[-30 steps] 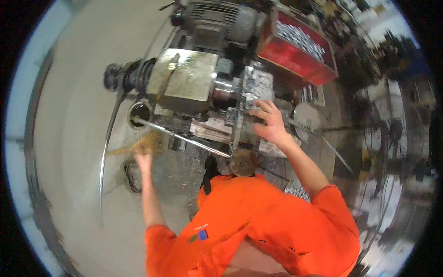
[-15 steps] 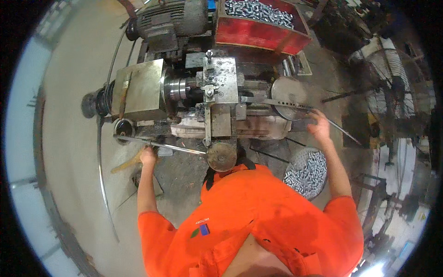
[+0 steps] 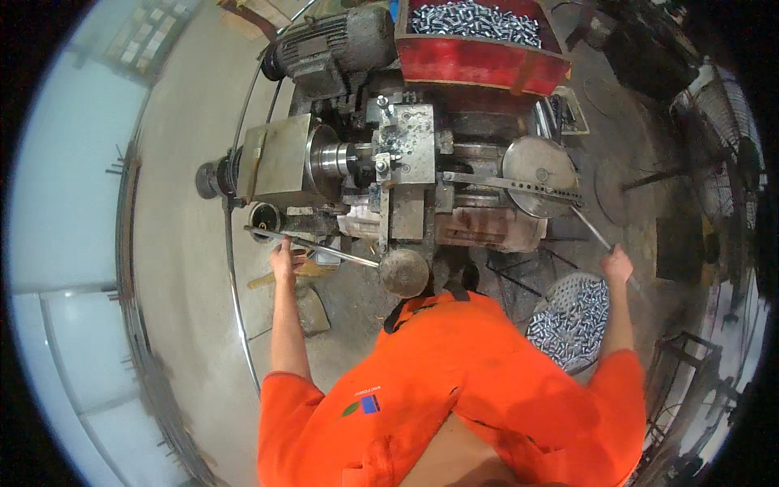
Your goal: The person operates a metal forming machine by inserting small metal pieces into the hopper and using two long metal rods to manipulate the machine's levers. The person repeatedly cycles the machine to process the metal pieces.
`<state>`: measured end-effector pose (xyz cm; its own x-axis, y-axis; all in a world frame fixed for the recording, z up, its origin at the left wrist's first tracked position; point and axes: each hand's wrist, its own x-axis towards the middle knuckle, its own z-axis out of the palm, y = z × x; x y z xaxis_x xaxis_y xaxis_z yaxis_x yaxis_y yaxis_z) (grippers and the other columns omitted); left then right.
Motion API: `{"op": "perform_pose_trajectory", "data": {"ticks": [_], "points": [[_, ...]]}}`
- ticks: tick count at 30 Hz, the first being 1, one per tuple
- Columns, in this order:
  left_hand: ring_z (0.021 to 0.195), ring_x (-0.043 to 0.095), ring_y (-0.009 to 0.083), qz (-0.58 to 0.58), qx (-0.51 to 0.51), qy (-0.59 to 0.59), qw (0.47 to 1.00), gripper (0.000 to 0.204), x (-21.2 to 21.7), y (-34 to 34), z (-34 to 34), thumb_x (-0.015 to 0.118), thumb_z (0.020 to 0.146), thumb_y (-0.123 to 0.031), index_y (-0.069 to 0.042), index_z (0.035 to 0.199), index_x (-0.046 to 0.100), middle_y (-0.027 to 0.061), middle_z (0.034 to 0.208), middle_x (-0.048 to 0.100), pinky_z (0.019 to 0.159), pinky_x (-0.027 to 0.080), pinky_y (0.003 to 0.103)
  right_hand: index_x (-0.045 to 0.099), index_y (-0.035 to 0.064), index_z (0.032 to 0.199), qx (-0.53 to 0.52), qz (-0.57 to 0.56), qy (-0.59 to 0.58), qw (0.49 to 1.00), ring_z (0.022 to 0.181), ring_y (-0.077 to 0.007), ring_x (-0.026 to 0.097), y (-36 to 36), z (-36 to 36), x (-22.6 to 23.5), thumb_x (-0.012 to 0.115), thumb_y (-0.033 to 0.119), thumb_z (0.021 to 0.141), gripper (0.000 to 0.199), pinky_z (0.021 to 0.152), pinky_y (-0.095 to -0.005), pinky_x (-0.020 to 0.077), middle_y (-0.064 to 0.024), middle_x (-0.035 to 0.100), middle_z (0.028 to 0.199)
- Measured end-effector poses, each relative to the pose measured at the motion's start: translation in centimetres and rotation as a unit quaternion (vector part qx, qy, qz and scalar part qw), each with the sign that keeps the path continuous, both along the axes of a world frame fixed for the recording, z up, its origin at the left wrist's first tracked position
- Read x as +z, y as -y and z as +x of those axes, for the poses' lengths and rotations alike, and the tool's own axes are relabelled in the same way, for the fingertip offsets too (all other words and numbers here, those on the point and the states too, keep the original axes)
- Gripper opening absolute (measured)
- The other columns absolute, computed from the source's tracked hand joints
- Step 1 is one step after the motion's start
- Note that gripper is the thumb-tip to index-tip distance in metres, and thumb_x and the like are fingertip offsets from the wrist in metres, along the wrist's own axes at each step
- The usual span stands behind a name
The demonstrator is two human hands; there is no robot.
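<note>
My right hand (image 3: 617, 265) is closed round a thin metal lever (image 3: 592, 227), which slopes down from the drilled flat bar (image 3: 519, 186) over a large round plate (image 3: 540, 166). At the left, my left hand (image 3: 284, 260) touches the underside of a long metal rod (image 3: 333, 251). Its fingers look loosely apart, and I see nothing else in them. The rod runs to a round disc (image 3: 403, 272) close to my body. Beyond both hands is a greasy machine with a square block (image 3: 418, 142), a spindle (image 3: 334, 159) and a boxy metal housing (image 3: 280, 158).
A red box (image 3: 479, 65) of small shiny metal pieces stands behind the machine, beside a motor (image 3: 337, 40). More pieces fill a pale basket (image 3: 572, 316) near my right forearm. A long thin rod (image 3: 238, 300) lies left; a fan (image 3: 722, 122) stands right.
My right hand has moved outward and nearer to me, from by the flat bar onto the lever, which now slopes more steeply. My left hand remains by the rod. The whole view has shifted.
</note>
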<state>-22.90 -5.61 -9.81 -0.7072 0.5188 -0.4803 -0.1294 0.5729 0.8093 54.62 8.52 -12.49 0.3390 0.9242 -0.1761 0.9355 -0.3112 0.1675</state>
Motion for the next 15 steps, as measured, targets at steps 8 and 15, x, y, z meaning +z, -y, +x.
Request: {"op": "perform_pose_trajectory", "data": {"ticks": [8, 15], "points": [[0.044, 0.051, 0.0187, 0.210, 0.229, -0.155, 0.938, 0.020, -3.7, -5.2, 5.1, 0.056, 0.077, -0.006, 0.008, 0.063, 0.053, 0.0135, 0.062, 0.057, 0.038, 0.042, 0.033, 0.059, -0.0008, 0.082, -0.077, 0.108, -0.410, 0.902, 0.057, -0.0290, 0.055, 15.0, -12.0, -3.3, 0.058, 0.018, 0.061, 0.027, 0.055, -0.0380, 0.0424, -0.0161, 0.056, 0.063], [0.047, 0.049, 0.0185, 0.162, 0.246, -0.200, 0.935, 0.011, -7.9, -4.2, 1.4, 0.054, 0.071, -0.001, 0.010, 0.071, 0.051, 0.0127, 0.061, 0.055, 0.042, 0.041, 0.035, 0.055, -0.0028, 0.076, -0.192, 0.130, -0.568, 0.790, 0.056, -0.0202, 0.050, 16.0, -15.6, -5.2, 0.056, 0.015, 0.062, 0.023, 0.053, -0.0332, 0.0391, -0.0090, 0.052, 0.060]]}}
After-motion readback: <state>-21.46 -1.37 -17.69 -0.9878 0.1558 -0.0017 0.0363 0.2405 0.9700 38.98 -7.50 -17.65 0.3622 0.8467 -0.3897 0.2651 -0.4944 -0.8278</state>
